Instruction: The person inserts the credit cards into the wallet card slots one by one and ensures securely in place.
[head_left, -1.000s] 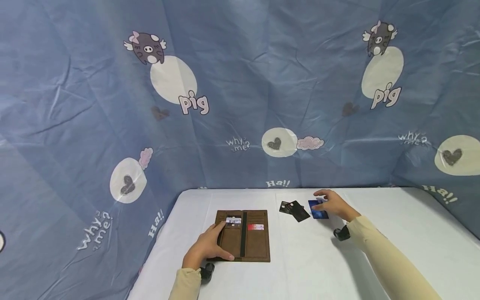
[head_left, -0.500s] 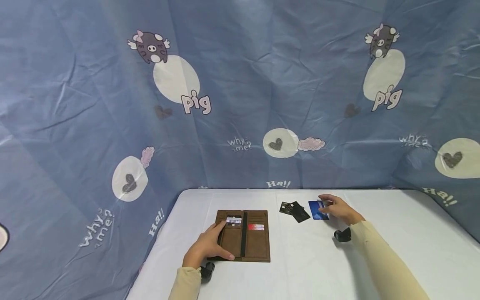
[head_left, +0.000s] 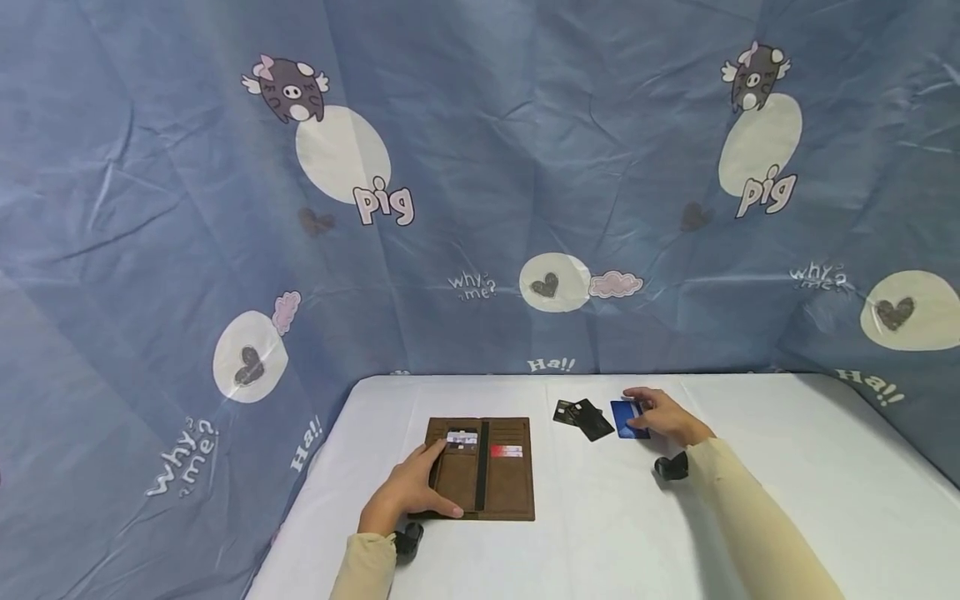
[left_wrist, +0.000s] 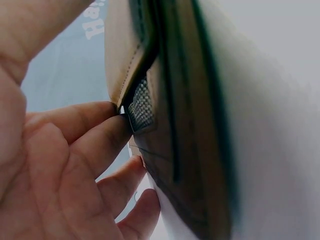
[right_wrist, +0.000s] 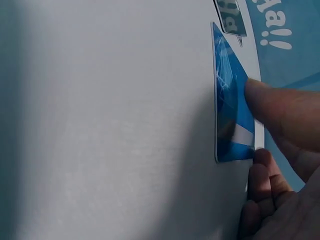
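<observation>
An unfolded brown wallet (head_left: 510,487) lies on the white table. My left hand (head_left: 408,487) rests along its left side, the thumb near the front edge. In the left wrist view, fingertips (left_wrist: 112,107) touch the wallet's edge. A blue bank card (head_left: 622,419) lies at the right. My right hand (head_left: 667,417) is at its right side, the thumb (right_wrist: 267,102) on the card and curled fingers (right_wrist: 260,180) at its end in the right wrist view. Two overlapping black cards (head_left: 594,421) lie just left of the blue one.
Cards show in the wallet's slots: pale and dark ones (head_left: 461,439) on the left, red-and-white ones (head_left: 507,451) on the right. A black elastic band (head_left: 482,475) runs down its middle. A blue printed curtain (head_left: 480,167) hangs behind the table (head_left: 585,533).
My right fingers have drawn back toward the blue card's right side, the thumb staying on it. The blue card looks unmoved on the table. My left hand stays on the wallet.
</observation>
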